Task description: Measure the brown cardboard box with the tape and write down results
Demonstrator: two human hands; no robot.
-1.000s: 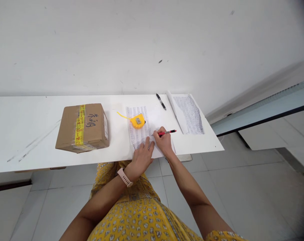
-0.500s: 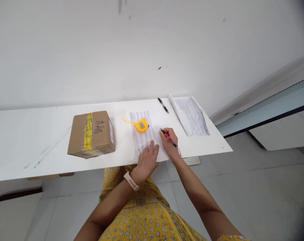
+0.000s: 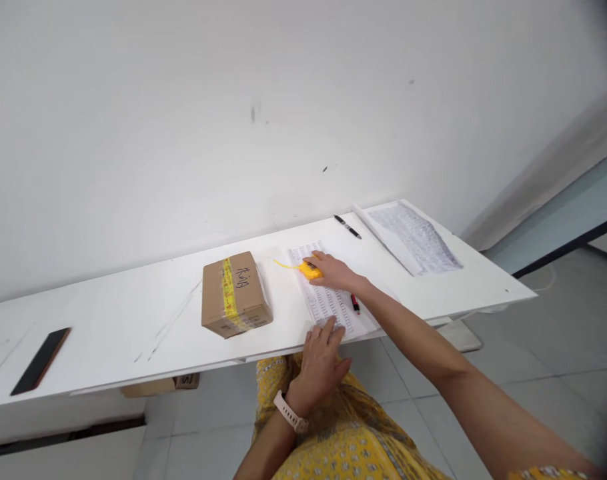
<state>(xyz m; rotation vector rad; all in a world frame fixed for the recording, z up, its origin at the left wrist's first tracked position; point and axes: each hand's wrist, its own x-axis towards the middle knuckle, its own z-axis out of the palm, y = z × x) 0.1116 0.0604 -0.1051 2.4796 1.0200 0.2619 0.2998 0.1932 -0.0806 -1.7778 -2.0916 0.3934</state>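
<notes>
My right hand (image 3: 333,270) is closed on a yellow tape measure (image 3: 311,269), which rests over a written sheet of paper (image 3: 328,303). A short length of its yellow tape sticks out to the left. My left hand (image 3: 324,353) lies with fingers apart on the sheet's near edge, at the front of the table. A red and black pen (image 3: 355,303) lies on the paper, partly hidden by my right forearm. Left of the sheet stands a taped cardboard box (image 3: 236,293) with handwriting on top.
A black pen (image 3: 347,227) lies near the wall. Beside it, to the right, is another written sheet (image 3: 418,240) with a folded page. A flat black object (image 3: 41,360) lies at the left of the white table (image 3: 133,320). A cardboard box (image 3: 151,387) shows underneath.
My right hand has let go of the red and black pen and moved left to grip the tape measure. My left hand stays at the paper's edge. The view has shifted left.
</notes>
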